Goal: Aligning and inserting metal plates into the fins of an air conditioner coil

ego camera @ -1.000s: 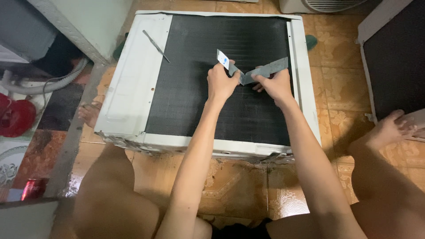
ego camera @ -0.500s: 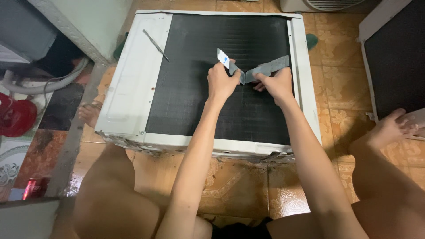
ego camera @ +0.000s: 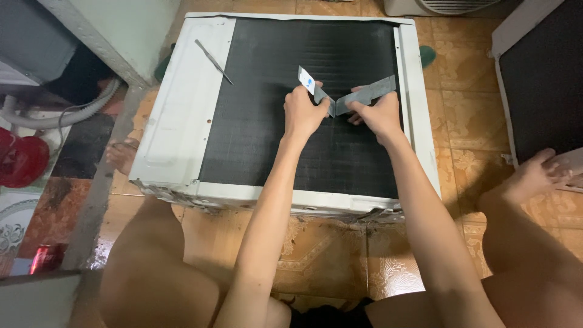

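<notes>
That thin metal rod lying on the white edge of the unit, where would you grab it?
Probably around the middle of the thin metal rod, from above, fingers pinching across its width. It lies flat and slanted on the white frame, bare panel on both sides, well clear of both hands.

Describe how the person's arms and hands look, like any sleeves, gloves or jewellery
Both arms are bare from elbow to fingertip, with no sleeves in view. The left hand and right hand wear no gloves, and no rings, watch or wristband show. The forearms are slim, without visible markings.
</notes>
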